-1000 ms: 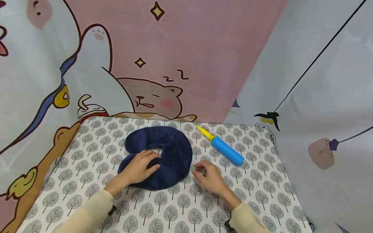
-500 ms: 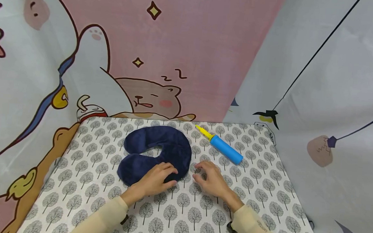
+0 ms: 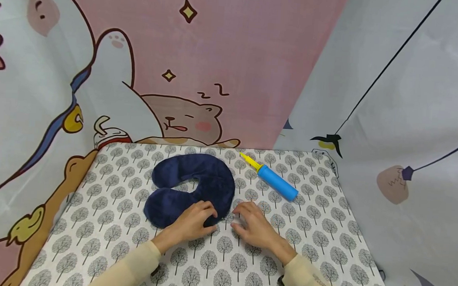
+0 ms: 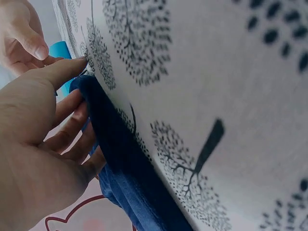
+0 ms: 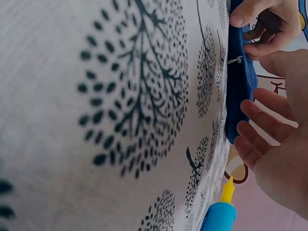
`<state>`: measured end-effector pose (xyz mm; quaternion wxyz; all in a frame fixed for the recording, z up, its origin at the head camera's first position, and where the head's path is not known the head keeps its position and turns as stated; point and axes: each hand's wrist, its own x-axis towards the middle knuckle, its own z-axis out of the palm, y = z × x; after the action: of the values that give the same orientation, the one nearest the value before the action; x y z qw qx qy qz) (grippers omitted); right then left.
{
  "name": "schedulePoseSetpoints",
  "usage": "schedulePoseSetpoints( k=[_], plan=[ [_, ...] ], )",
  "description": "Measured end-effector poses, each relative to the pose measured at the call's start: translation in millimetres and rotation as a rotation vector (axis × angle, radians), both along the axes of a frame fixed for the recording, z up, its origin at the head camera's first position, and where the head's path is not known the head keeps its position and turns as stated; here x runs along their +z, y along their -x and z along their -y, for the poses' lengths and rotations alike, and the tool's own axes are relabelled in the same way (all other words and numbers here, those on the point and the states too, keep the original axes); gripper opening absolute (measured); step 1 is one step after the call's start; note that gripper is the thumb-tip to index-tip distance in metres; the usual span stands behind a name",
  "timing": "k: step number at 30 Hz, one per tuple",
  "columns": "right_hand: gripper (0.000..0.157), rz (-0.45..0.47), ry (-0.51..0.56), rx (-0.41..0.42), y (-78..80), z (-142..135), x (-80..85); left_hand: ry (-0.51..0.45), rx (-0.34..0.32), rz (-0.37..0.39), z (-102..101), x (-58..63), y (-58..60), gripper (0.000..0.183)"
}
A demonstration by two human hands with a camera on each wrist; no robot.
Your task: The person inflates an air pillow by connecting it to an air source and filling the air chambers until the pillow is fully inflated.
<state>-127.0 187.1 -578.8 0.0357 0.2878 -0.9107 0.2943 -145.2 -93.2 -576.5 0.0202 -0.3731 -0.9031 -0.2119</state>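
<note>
A navy U-shaped neck pillow (image 3: 217,177) lies flat, its opening facing left. My left hand (image 3: 192,221) rests over its near right edge, fingers on the fabric and thumb on the table side. In the left wrist view, the pillow edge (image 4: 115,125) passes between that thumb and the loosely bent fingers. My right hand (image 3: 257,228) hovers just right of the pillow, fingers loosely curved and holding nothing. A small metal zipper pull (image 5: 235,60) shows on the pillow's side in the right wrist view, just below the left hand (image 5: 274,24).
A blue hand pump (image 3: 277,183) with a yellow nozzle lies at the back right, pointing toward the back wall. The table (image 3: 205,268) has a white cloth printed with grey trees. Printed curtains (image 3: 257,66) enclose the back and sides.
My left hand has slid right and nearer along the pillow, from its inner opening to its near right edge. The right hand has dropped slightly nearer. The pillow has hardly moved.
</note>
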Motion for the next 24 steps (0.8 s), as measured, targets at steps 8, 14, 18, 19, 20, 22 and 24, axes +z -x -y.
schedulePoseSetpoints(
  k=[8,14,18,19,20,22,24],
  plan=[
    [0.031,-0.053,-0.042,0.040,1.6,4,-3.5,0.027,0.020,-0.065,-1,-4.9,1.7,0.022],
    [0.033,-0.093,-0.067,0.061,3.0,8,-3.1,-0.012,0.025,-0.086,0,-7.5,3.5,0.012],
    [0.032,-0.132,-0.065,0.066,5.4,13,-1.1,-0.054,0.035,0.002,1,-7.5,5.4,0.007],
    [0.032,-0.137,-0.063,0.064,5.9,14,0.1,-0.067,0.040,0.034,1,-7.2,5.8,0.007],
    [0.031,-0.145,-0.060,0.062,6.7,16,0.7,-0.082,0.044,0.066,2,-6.7,6.2,0.008],
    [0.030,-0.154,-0.057,0.054,7.9,18,1.9,-0.119,0.054,0.124,3,-5.6,6.9,0.010],
    [0.028,-0.156,-0.052,0.043,8.9,21,2.0,-0.152,0.059,0.158,4,-4.4,7.4,0.011]
  ],
)
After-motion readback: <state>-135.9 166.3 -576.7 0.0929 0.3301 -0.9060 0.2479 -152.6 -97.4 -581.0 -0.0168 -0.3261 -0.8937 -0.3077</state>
